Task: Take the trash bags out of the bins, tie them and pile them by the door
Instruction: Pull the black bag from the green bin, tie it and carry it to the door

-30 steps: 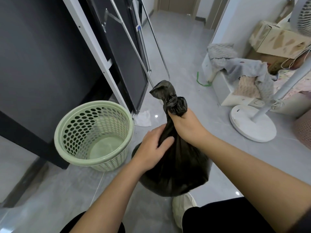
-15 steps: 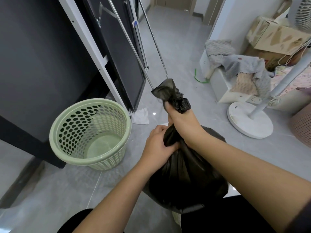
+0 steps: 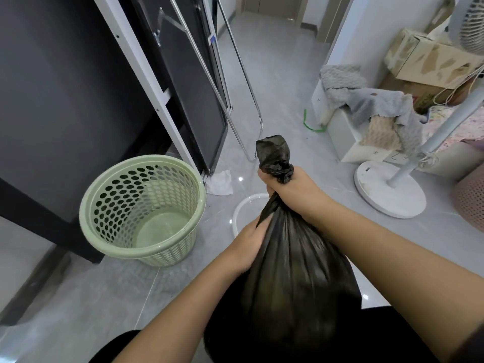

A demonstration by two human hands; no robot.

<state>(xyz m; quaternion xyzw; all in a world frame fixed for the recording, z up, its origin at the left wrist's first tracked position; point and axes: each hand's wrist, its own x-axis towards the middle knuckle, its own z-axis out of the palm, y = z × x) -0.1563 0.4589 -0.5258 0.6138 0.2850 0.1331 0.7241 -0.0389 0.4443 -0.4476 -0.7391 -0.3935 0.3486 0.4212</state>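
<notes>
A full black trash bag (image 3: 296,279) hangs in front of me, its neck twisted into a knot at the top. My right hand (image 3: 290,191) is clenched around the neck just below the knot. My left hand (image 3: 248,244) presses against the bag's left side lower down, fingers partly hidden behind the plastic. To the left, a pale green perforated bin (image 3: 142,210) stands on the floor with no bag inside it.
Folded dark panels with metal frames (image 3: 199,82) lean behind the bin. A white fan base (image 3: 390,189) stands at right, near a box draped with grey cloths (image 3: 372,106). A white ring (image 3: 246,205) and a crumpled tissue (image 3: 220,183) lie on the grey floor. A corridor runs ahead.
The bag has been lifted closer to me and fills more of the view. My left hand slid from the neck down the bag's side. A white ring on the floor has come into sight.
</notes>
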